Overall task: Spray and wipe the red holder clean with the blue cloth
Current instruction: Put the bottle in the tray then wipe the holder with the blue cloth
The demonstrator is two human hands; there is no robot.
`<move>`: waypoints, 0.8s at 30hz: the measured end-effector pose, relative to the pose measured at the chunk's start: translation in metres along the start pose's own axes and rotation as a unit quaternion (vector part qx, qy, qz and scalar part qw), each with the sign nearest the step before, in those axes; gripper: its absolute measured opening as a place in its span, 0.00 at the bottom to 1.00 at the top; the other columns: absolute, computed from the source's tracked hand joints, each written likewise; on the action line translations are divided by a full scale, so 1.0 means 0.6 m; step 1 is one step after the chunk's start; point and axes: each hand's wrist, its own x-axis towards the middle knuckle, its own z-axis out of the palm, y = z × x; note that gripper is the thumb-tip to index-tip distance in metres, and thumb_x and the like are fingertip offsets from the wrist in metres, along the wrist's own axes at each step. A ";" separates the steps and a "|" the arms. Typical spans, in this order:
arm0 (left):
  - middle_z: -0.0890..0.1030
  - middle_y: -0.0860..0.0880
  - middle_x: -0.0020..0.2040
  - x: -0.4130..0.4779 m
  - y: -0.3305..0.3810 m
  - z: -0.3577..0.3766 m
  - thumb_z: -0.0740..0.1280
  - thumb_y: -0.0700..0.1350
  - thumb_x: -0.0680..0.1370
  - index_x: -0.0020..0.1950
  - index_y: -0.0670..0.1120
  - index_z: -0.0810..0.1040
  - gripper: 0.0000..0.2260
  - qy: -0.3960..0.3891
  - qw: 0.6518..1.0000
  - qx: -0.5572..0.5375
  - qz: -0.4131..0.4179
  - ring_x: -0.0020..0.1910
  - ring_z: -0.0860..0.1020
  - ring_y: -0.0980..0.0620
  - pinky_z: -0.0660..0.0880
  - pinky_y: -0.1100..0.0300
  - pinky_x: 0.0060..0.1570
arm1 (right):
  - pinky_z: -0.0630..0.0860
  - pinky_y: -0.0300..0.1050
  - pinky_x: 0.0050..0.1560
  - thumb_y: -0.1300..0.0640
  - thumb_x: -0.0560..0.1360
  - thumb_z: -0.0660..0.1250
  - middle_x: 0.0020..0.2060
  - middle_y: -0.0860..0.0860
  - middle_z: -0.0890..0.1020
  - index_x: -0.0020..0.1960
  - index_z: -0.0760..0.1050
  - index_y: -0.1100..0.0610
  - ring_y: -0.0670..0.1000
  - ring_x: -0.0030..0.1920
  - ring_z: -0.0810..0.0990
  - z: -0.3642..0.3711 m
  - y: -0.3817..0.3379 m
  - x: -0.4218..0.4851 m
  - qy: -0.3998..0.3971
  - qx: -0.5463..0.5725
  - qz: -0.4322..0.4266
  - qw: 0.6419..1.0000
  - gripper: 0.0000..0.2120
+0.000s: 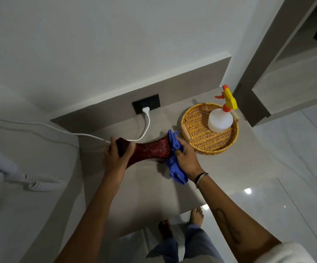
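The red glittery holder (150, 151) lies on its side above the grey counter, narrow at the waist and flared at both ends. My left hand (117, 155) grips its left end. My right hand (185, 157) holds the bunched blue cloth (174, 160) pressed against the holder's right end; part of the cloth hangs down towards the counter. The white spray bottle (220, 119) with a yellow and orange trigger head stands in the wicker tray (197, 141), to the right of the holder and apart from both hands.
A white plug (146, 110) sits in the black wall socket, and its cable (89, 135) runs left behind the holder. A white phone with a coiled cord (44, 184) lies at the left. The counter's front edge (154, 219) is near my bare feet.
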 end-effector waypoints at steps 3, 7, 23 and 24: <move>0.65 0.43 0.85 0.005 -0.021 -0.023 0.84 0.75 0.51 0.87 0.50 0.59 0.71 -0.084 0.995 0.054 0.014 0.83 0.65 0.39 0.65 0.35 0.81 | 0.76 0.61 0.73 0.75 0.82 0.56 0.67 0.60 0.82 0.76 0.74 0.63 0.58 0.68 0.80 -0.006 -0.005 0.021 -0.014 -0.014 -0.001 1.000 0.25; 0.78 0.45 0.74 0.015 -0.058 -0.043 0.87 0.56 0.51 0.79 0.52 0.71 0.57 -0.057 0.995 0.060 0.058 0.71 0.79 0.43 0.77 0.35 0.71 | 0.76 0.54 0.73 0.76 0.80 0.56 0.62 0.51 0.82 0.74 0.75 0.61 0.52 0.63 0.80 -0.009 -0.009 0.025 -0.018 -0.068 -0.027 0.997 0.26; 0.81 0.48 0.56 -0.025 -0.068 -0.024 0.79 0.54 0.55 0.60 0.49 0.80 0.34 0.045 0.975 0.147 0.163 0.55 0.82 0.43 0.82 0.43 0.53 | 0.65 0.60 0.82 0.72 0.79 0.65 0.84 0.53 0.58 0.84 0.61 0.56 0.61 0.85 0.57 0.087 0.012 -0.075 -0.073 -0.332 -0.289 0.895 0.36; 0.80 0.49 0.55 -0.022 -0.075 -0.036 0.78 0.55 0.54 0.61 0.49 0.80 0.35 0.055 0.973 0.150 0.165 0.53 0.81 0.45 0.82 0.43 0.51 | 0.66 0.60 0.81 0.72 0.79 0.65 0.85 0.52 0.55 0.84 0.58 0.54 0.61 0.86 0.54 0.069 0.018 -0.060 -0.068 -0.360 -0.255 0.895 0.38</move>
